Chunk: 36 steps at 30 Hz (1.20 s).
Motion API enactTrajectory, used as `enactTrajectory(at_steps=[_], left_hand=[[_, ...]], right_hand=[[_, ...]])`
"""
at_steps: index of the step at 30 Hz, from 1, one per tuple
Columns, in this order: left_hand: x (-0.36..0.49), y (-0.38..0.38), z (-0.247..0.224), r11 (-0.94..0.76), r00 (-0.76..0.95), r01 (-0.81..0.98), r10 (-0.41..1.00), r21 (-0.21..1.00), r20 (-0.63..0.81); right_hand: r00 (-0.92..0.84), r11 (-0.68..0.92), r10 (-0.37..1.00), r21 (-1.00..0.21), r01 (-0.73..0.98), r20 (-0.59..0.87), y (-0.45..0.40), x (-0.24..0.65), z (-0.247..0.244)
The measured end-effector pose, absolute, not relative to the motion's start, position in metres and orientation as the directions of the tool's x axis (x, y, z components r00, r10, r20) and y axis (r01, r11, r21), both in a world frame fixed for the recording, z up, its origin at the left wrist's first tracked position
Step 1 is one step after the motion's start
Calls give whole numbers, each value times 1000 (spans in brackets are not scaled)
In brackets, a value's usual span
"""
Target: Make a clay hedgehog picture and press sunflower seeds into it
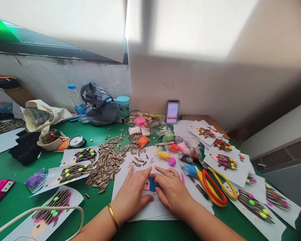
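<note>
On a stack of white paper (134, 214) between my hands lies a flat blue clay piece (154, 184), with a pale pink clay part (146, 185) at its left. My left hand (131, 190) rests on the sheet beside the pink part, fingers stretched and thumb apart. Over the right side of the blue clay my right hand (174, 192) lies with its fingers spread and slightly bent, fingertips touching or very near it. Just beyond the fingertips are a few loose sunflower seeds (137, 161), a yellow clay strip (163, 154) and a magenta clay ball (172, 161).
A heap of sunflower seeds (106, 164) spreads left of the paper. Red-and-yellow scissors (208, 187) lie at the right. Finished hedgehog pictures (224, 160) sit on both sides. Behind stand a phone (173, 112), a blue-lidded cup (123, 107) and a grey bag (101, 108).
</note>
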<state>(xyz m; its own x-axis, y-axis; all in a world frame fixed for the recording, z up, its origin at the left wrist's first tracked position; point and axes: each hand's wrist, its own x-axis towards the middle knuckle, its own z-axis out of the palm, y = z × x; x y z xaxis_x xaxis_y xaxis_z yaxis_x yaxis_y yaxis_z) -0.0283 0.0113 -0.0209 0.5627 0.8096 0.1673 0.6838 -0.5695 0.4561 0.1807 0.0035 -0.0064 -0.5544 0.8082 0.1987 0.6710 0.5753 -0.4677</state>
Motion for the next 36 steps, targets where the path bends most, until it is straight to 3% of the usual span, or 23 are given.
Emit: enactTrajectory(at_steps=[11,20,29,36], left_hand=[[-28,10,-23,-566,557,682,812,464,173],[-26,12,-20,-561,562,678,812,475,157],[-25,13,-18,-591,587,699,796,402,149],[-25,12,-17,-596,593,700,792,394,144]], right_hand=[[-582,596,789,-477,646,198,3,177,-10],[-378,531,838,-431,729,393,8,210,-14],[-409,482,876,-434,761,256,2,206,-22],[-469,533,846,-415,738,253,0,202,-18]])
